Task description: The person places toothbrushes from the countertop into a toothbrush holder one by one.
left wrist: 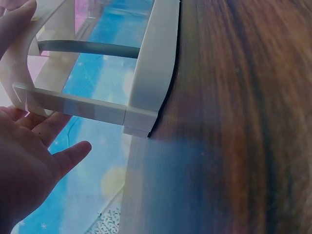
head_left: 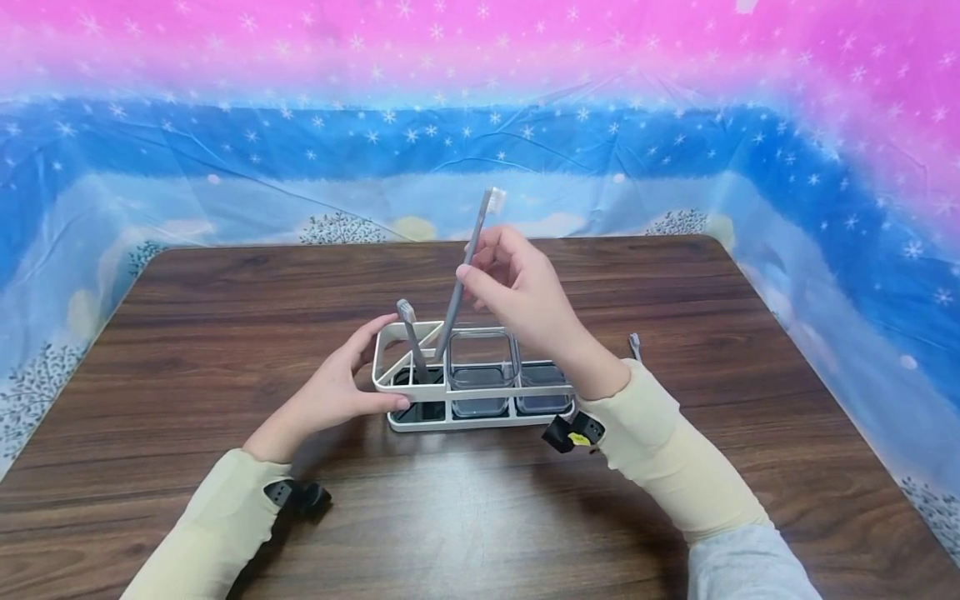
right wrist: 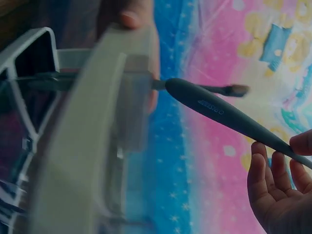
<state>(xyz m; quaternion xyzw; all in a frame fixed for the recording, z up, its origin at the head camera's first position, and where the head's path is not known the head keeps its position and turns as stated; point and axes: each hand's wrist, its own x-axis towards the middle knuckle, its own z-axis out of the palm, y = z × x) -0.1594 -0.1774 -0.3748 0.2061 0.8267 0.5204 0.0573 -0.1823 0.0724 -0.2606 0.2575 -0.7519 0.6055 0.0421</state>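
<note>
Brush (head_left: 454, 305) pinched by right hand (head_left: 525, 287) between thumb and fingertips, tilted, bristles up; lower end held just above holder (head_left: 480, 423). Holder's left end gripped by left hand (head_left: 341, 383), thumb in front, fingers behind. Lettering on the brush handle is shown in right wrist view only. Second brush (head_left: 415, 342) is seated, leaning, in holder. Holder is set well inside the edges of table (head_left: 465, 517), with room left before it between the forearms.

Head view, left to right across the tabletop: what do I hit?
Bare left grip → grey toothbrush leaning in the white-framed holder → second grey toothbrush, pinched by the bare right grip → small grey brush-like tip beside the cream sleeve.
</note>
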